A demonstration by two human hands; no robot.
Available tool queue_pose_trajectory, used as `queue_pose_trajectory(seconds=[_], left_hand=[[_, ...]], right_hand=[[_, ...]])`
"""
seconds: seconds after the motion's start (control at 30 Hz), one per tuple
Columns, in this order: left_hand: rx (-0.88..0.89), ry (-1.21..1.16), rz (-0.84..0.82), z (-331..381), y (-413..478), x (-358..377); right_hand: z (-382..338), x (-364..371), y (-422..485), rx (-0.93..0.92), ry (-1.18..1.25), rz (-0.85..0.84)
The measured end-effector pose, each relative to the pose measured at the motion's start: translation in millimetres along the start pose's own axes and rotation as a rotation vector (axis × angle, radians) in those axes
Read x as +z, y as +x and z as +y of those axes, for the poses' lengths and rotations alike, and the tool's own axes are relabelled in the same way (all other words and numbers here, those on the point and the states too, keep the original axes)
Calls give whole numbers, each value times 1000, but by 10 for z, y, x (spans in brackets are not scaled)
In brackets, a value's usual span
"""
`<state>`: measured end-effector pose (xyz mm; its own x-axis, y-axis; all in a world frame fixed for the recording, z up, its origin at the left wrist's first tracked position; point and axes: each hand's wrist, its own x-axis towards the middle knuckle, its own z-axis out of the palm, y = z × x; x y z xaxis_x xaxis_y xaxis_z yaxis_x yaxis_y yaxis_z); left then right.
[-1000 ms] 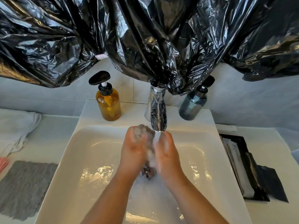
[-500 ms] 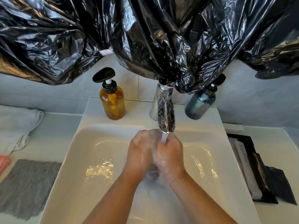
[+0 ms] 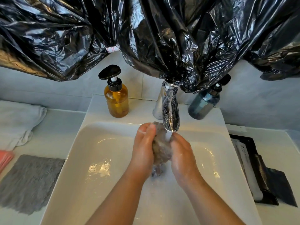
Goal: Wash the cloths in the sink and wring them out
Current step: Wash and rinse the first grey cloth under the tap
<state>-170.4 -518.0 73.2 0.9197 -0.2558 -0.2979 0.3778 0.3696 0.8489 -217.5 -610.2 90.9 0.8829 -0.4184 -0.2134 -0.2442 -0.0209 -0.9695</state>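
Observation:
A wet grey cloth (image 3: 160,148) is bunched up between my two hands over the white sink (image 3: 100,153). My left hand (image 3: 142,153) presses it from the left, and my right hand (image 3: 182,157) presses it from the right. Water runs from the chrome tap (image 3: 170,111) straight onto the cloth, and a dripping tail of it hangs below my palms. On the counter to the left lie a flat grey cloth (image 3: 30,181), a white cloth (image 3: 17,120) and the edge of a pink cloth (image 3: 5,159).
An amber pump bottle (image 3: 116,98) stands on the sink's back ledge to the left of the tap, with a blue-grey bottle (image 3: 204,103) to the right. Black plastic sheeting (image 3: 146,34) hangs over the wall above. A black tray (image 3: 256,169) with packets sits on the right counter.
My hands rubbed the cloth together under the stream. They have now parted slightly, and more of the grey cloth shows between them.

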Motion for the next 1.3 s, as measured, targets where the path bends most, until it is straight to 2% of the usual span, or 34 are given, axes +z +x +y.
queue_pose_trajectory(seconds=[0.07,0.1,0.23,0.33,0.43,0.53,0.6,0.63,0.7,0.8,0.93,1.03,1.13,1.17,1.23,1.3], left_hand=[[47,166,150,10,113,62],[90,238,173,21,145,81],[295,544,53,-40,182,52],[323,772,-88,-2,131,36],[323,637,-167,-32,66,-18],[323,670,-148,-68,-19,-61],[235,621,-88,-101,-62,-93],[199,558,-45,-119,-80,-115],[203,412,17,-136,-107,-132],[241,270,105,-120,-10,-88],[252,337,141,-101,125,18],[223,402,142,-123,110,54],[221,398,55,-77,54,12],[211,466,17,-89,49,-19],[220,541,62,-134,36,-23],[155,549,51,-110,-1,-40]], right_hand=[[59,70,-76,-104,-130,57],[102,111,-79,-133,-191,81],[66,205,-6,-107,-299,179],[60,146,117,-61,-516,149],[69,123,205,-25,-540,103],[95,112,272,128,-232,103],[146,118,308,282,5,49],[182,119,295,317,48,0],[230,118,258,271,10,-84],[238,81,62,96,-76,-67],[276,112,-161,-132,-281,-25],[271,155,-65,-300,-424,115],[123,159,-9,-135,-532,87],[91,143,21,-103,-550,69],[43,102,106,-72,-538,42],[69,73,242,47,-459,27]])
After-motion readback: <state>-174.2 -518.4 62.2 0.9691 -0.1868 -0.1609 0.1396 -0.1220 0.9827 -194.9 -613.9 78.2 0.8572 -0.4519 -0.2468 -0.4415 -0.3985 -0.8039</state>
